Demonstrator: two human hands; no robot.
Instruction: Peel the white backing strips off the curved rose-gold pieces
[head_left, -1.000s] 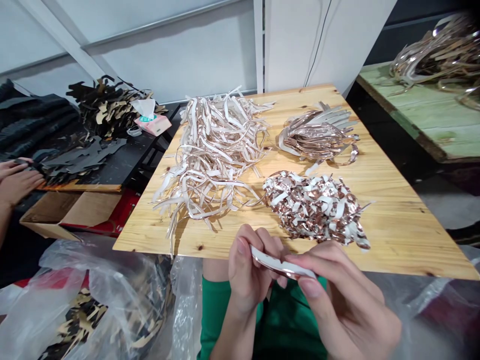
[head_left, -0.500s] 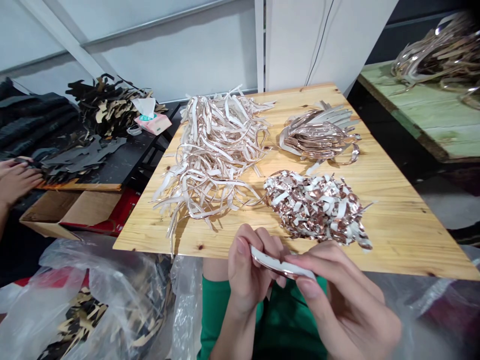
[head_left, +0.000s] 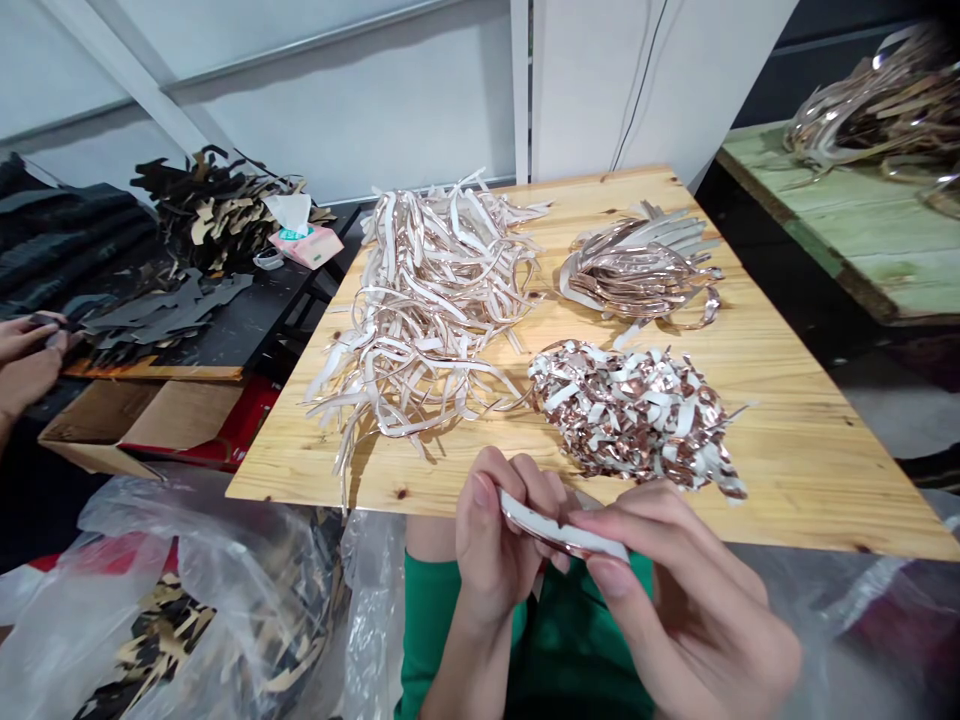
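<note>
Strip (head_left: pixel 534 520): lower centre, bridging both hands; left end hard to make out at the thumb.
Left hand (head_left: pixel 495 545): fingers curled, gripping the strip.
Right hand (head_left: pixel 697 595): thumb and forefinger pinched on its right end; wrist cut off.

A wooden table (head_left: pixel 787 450) is viewed from above by a single head-worn camera angled forward and down, with the left hand (head_left: pixel 499 540) and right hand (head_left: pixel 697 595) framed close at the bottom, a pale wall (head_left: pixel 360 110) farther off.
</note>
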